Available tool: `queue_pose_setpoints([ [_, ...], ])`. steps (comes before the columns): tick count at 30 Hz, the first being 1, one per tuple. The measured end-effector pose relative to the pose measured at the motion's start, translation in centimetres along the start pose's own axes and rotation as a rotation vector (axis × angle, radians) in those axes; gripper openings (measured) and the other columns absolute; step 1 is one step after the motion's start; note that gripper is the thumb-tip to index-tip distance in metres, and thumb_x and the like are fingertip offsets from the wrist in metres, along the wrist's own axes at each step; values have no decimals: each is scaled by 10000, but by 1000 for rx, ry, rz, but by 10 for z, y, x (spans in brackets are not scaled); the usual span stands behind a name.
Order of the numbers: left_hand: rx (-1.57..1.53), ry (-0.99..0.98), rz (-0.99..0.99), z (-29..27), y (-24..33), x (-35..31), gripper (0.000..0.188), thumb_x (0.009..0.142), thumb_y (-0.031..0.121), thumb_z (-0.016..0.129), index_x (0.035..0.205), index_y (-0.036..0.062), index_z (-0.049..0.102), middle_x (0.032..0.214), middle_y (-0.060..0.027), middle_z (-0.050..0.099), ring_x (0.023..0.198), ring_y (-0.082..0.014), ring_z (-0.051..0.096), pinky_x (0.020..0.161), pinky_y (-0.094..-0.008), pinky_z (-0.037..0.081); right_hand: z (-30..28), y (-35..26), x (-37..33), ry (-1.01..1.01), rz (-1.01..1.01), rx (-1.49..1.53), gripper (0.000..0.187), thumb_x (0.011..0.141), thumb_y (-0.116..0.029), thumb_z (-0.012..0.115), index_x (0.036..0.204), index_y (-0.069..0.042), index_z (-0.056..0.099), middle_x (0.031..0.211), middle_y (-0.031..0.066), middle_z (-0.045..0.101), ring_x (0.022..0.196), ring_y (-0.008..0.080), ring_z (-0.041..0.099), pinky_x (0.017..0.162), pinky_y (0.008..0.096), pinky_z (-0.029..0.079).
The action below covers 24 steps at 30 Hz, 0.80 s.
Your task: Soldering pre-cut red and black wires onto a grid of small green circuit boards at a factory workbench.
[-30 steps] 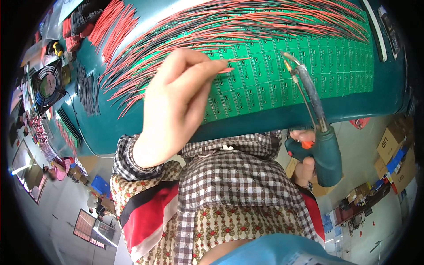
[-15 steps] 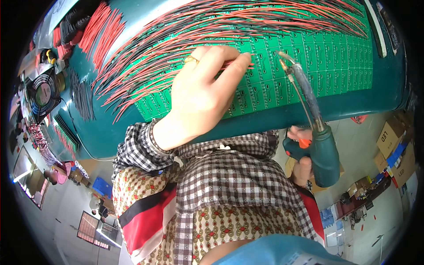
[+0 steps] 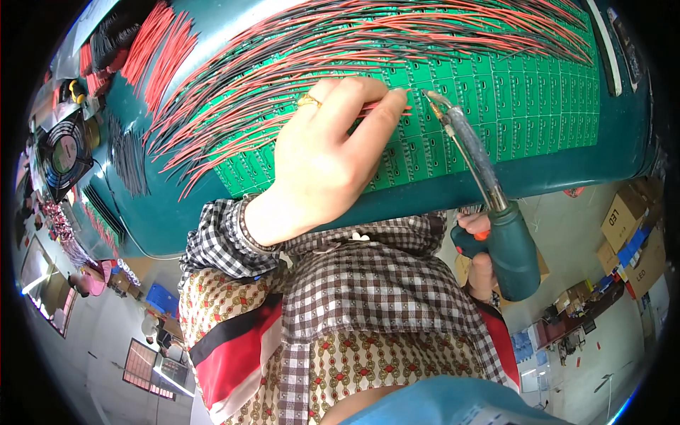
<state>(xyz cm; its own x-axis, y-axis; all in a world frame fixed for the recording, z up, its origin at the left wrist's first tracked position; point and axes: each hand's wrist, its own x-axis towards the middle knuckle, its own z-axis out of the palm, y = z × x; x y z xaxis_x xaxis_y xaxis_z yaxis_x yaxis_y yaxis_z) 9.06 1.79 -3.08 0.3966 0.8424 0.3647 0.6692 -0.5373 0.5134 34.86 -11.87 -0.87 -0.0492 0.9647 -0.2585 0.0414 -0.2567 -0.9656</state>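
Over a panel of green circuit boards [image 3: 528,106], my left hand [image 3: 326,156] is closed, thumb and index finger pinching a red wire [image 3: 408,112]. Only short bits of that wire show past the fingertips. My right hand [image 3: 482,273], partly hidden at the table's front edge, grips a soldering gun [image 3: 513,248] with a dark green handle. The gun's metal tube slants up and left across the boards. Its tip is just right of my left fingertips, a small gap apart; whether it touches a board I cannot tell. Many red and black wires [image 3: 234,92] lie in rows across the panel.
Bundles of red wires [image 3: 159,53] and black wires [image 3: 127,156] lie on the left of the green table [image 3: 166,219]. A small black fan [image 3: 67,150] stands at the far left. Cardboard boxes [image 3: 623,219] are on the floor to the right.
The soldering gun has shifted left, bringing its tip nearer my left fingertips. My left hand stays almost in place, still pinching the wire.
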Motion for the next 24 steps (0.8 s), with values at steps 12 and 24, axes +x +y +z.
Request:
queue_pose_setpoints([
  [12,-3,14,19,4,1,3,344,720,-77,770,1051,13,749,927,-76,678,789,-224,658,651,-319,532,0,3,4,28,-76,-30,464,873,-313,841,1149,28,689,1088,144,712,993,254,722,909,397,574],
  [24,7,15,24,5,2,6,348,717,-75,775,1052,18,750,928,-71,676,792,-223,654,652,-320,530,-9,3,1,-34,-74,-144,529,858,-302,855,1205,46,658,1103,140,706,994,254,722,907,378,569],
])
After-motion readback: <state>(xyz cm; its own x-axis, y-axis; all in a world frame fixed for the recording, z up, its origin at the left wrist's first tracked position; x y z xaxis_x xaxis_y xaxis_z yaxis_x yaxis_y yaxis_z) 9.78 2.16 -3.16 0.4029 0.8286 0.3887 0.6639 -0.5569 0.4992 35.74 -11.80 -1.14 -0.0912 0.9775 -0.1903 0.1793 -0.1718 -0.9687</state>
